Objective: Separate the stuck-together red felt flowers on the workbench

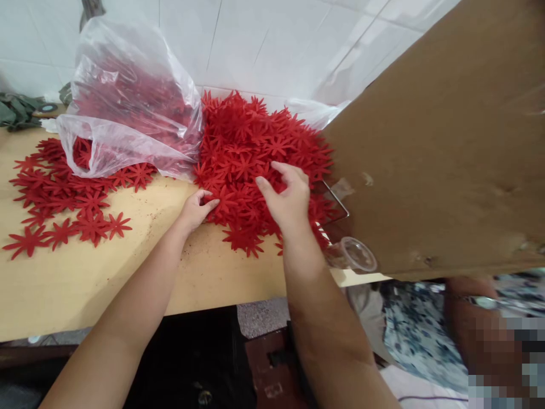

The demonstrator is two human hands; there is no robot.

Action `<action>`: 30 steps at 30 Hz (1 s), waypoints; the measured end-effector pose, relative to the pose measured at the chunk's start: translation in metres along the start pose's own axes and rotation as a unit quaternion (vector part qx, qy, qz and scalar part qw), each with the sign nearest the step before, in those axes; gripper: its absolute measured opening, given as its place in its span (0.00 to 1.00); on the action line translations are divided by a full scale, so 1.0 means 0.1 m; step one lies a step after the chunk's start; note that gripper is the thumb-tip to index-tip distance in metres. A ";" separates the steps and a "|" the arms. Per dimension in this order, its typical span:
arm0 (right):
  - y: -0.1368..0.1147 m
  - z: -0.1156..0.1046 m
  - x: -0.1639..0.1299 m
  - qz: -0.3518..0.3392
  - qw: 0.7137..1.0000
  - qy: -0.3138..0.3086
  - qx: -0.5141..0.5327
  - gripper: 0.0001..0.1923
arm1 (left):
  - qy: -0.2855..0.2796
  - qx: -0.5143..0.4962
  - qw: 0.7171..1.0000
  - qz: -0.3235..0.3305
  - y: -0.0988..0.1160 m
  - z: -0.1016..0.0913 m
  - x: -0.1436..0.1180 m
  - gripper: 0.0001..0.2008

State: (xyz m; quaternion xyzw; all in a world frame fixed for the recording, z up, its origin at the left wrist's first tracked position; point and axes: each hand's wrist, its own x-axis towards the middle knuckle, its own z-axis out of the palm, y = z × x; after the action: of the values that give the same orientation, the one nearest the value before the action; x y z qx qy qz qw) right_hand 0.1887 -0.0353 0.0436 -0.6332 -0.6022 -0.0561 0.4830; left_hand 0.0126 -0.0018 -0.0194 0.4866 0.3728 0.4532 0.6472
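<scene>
- Reaching out over the worktop (128, 295), both my arms stretch to a big heap of red flower shapes (255, 142).
- My left hand (196, 209) is at the near left edge of the heap. Its fingers (212, 203) are curled and pinch one red flower at the edge.
- My right hand (287, 196) lies on top of the heap, just beside my left hand. Its fingers (284, 168) are bent and spread over the flowers, touching them. I cannot tell if they grip any.
- A clear plastic cup (352, 254) lies on its side near my right arm, at the worktop's near edge.
- A big brown cardboard sheet (438, 153) stands on the right, touching the heap.
- More red flowers (63, 210) lie flat and spread out on the left of the worktop, well apart from my hands.
- Behind them sits a clear plastic bag (128, 108) with more red flowers inside. It leans on the heap.
- Far back is a white tiled wall (272, 40).
- Some green cloth (19, 111) lies in the far left corner.
- Low on the right sits another person in blue patterned clothes (417, 335).
</scene>
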 end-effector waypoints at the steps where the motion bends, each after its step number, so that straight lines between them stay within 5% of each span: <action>1: -0.08 0.05 -0.05 0.000 1.000 -0.016 0.012 0.21 | -0.002 0.001 1.000 0.003 -0.01 0.00 0.00 0.11; 6: -0.29 0.38 -0.27 0.098 0.964 -0.206 0.132 0.14 | -0.001 0.000 0.999 0.034 0.01 0.01 -0.02 0.10; 8: -0.26 0.45 -0.29 0.137 0.946 -0.227 0.184 0.10 | -0.005 0.006 0.999 0.045 0.04 0.01 -0.05 0.08; 12: -0.17 0.42 -0.26 0.199 0.927 -0.168 0.270 0.10 | -0.037 -0.011 0.999 0.015 0.09 0.01 -0.07 0.06; 16: -0.15 0.35 -0.25 0.252 0.918 -0.116 0.283 0.18 | -0.004 0.006 1.000 0.030 0.05 0.02 -0.03 0.09; 25: -0.10 0.21 -0.26 0.190 0.953 -0.078 0.222 0.24 | 0.030 0.062 0.997 0.039 0.00 0.01 0.02 0.07; 30: -0.05 0.20 -0.22 0.234 0.928 -0.064 0.283 0.18 | 0.040 0.102 0.992 0.065 -0.02 -0.01 0.03 0.06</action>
State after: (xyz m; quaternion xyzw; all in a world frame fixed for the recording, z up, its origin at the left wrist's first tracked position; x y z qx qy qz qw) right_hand 0.1683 -0.0383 0.0217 -0.5954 -0.4577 0.2721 0.6017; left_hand 0.0129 0.0013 -0.0217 0.5548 0.4102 0.4727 0.5482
